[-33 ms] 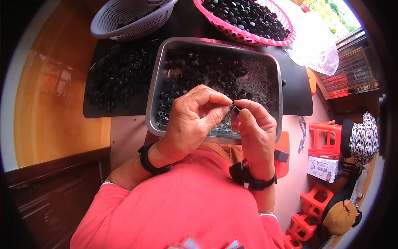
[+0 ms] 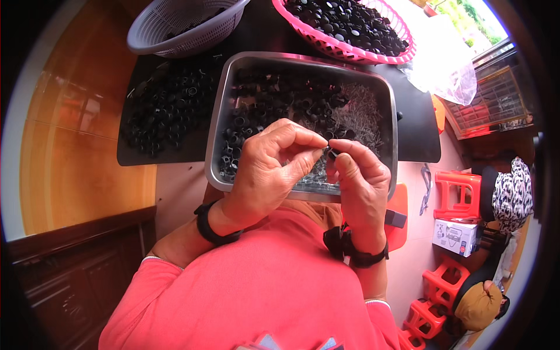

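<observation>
Over the near part of a metal tray [image 2: 392, 140], my two hands meet fingertip to fingertip. My right hand [image 2: 361, 181] pinches a small black ring-like part [image 2: 333, 154], mostly covered by the fingers. My left hand [image 2: 265, 166] has thumb and forefinger pressed together right beside that part; whatever is between them is too small to make out. Below the hands, the tray holds many small black ring-shaped parts [image 2: 239, 137] on its left and a heap of thin clear pieces [image 2: 361, 111] on its right.
The tray overhangs the near edge of a dark table [image 2: 420, 137]. More black parts [image 2: 169, 111] lie left of it. Behind stand a pale basket [image 2: 149, 32] and a pink basket [image 2: 326, 46] of black caps. Red stools [image 2: 458, 189] and a white box [image 2: 455, 236] stand at right.
</observation>
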A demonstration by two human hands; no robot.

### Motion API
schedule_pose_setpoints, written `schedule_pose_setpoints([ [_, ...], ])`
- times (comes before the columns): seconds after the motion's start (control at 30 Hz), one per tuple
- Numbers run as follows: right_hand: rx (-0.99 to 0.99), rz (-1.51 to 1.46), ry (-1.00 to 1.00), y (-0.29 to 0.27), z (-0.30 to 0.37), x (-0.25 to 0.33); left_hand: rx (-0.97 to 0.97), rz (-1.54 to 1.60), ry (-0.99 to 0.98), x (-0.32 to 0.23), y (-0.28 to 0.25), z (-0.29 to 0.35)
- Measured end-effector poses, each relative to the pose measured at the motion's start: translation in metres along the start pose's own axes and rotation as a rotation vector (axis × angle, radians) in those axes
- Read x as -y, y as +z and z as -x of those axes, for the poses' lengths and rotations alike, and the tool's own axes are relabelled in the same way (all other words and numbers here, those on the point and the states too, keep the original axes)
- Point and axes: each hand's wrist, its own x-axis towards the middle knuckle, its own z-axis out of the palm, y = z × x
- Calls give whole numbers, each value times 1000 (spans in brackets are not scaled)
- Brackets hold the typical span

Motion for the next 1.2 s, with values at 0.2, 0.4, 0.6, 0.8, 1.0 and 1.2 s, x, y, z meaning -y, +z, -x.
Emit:
schedule_pose_setpoints([
  [0.2,-43,332,-186,8,5,2,48,-214,81,-7,-1,0],
  [0.4,22,329,-227,6,7,-4,122,-214,25,-11,0,1],
  [0.6,27,284,-255,3,6,-6,126,-261,4,-12,1,2],
  [0.8,-39,27,-93,4,11,-3,128,-154,-114,-18,4,3],
  [1.0,-33,116,-112,3,13,-2,139,-246,-158,-26,7,2],
  [1.2,-94,71,-80,-1,11,9,26,-137,-189,-34,2,-4],
])
